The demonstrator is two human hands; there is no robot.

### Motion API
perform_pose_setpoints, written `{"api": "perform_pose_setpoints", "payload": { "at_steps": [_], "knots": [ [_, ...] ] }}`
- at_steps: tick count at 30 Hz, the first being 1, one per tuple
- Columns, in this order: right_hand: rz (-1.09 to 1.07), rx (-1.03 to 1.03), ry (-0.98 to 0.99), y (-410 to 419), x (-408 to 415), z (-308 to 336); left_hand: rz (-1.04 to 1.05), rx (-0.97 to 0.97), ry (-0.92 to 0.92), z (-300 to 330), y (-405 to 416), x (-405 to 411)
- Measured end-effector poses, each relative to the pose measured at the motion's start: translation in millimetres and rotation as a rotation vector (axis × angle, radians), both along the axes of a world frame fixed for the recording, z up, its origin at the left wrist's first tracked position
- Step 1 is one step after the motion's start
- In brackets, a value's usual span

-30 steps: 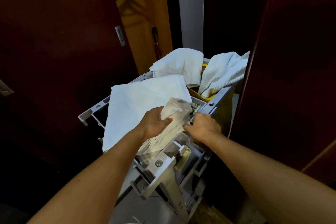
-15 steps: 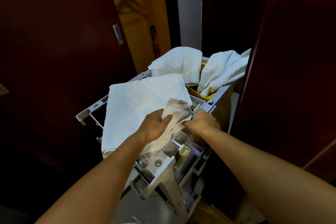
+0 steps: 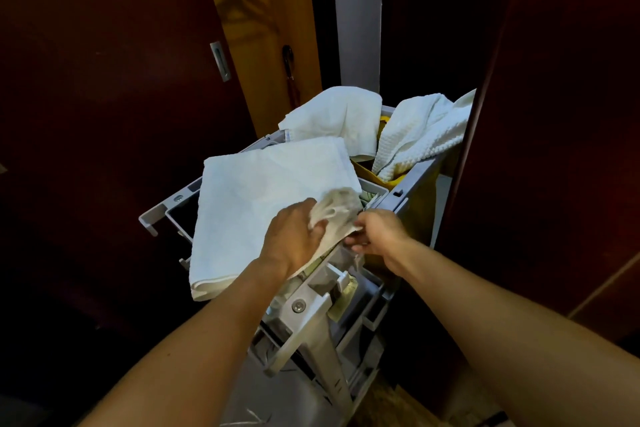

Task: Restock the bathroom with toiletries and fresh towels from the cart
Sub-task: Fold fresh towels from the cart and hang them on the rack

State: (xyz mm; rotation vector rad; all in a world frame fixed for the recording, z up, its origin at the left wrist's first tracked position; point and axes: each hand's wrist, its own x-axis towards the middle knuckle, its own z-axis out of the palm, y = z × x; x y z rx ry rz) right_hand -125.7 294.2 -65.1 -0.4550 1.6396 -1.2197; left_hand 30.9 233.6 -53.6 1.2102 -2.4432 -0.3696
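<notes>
Two hands work at the top of a grey cart (image 3: 412, 194) wedged between dark red door panels. Left hand (image 3: 294, 236) grips a crumpled, dingy cloth (image 3: 337, 211), fingers curled round it; right hand (image 3: 377, 230) pinches the same cloth at its near edge. Cloth sits at the cart's near right corner, touching a folded white towel (image 3: 263, 204) that lies flat across the top tray and overhangs its near edge. Farther back, a second white towel (image 3: 337, 118) drapes over the rim, and beside it a waffle-weave towel (image 3: 419, 133) spills from a yellow bag (image 3: 384, 177). Dark door (image 3: 554, 114) on the right hides the waffle towel's far edge. Left, a wooden door (image 3: 273, 45) with a metal latch plate (image 3: 220, 61).
</notes>
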Motion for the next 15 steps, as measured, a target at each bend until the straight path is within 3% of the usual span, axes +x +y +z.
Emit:
{"api": "perform_pose_setpoints", "payload": {
  "at_steps": [8, 15],
  "knots": [
    [0.052, -0.068, -0.108, 7.5, 3.9, 2.2, -0.007, 0.385, 0.17, 2.8, -4.0, 2.0],
    [0.047, -0.028, -0.15, 10.4, 6.7, 1.7, -0.015, 0.383, 0.102, 3.1, 2.0, -3.6]
  ]
}}
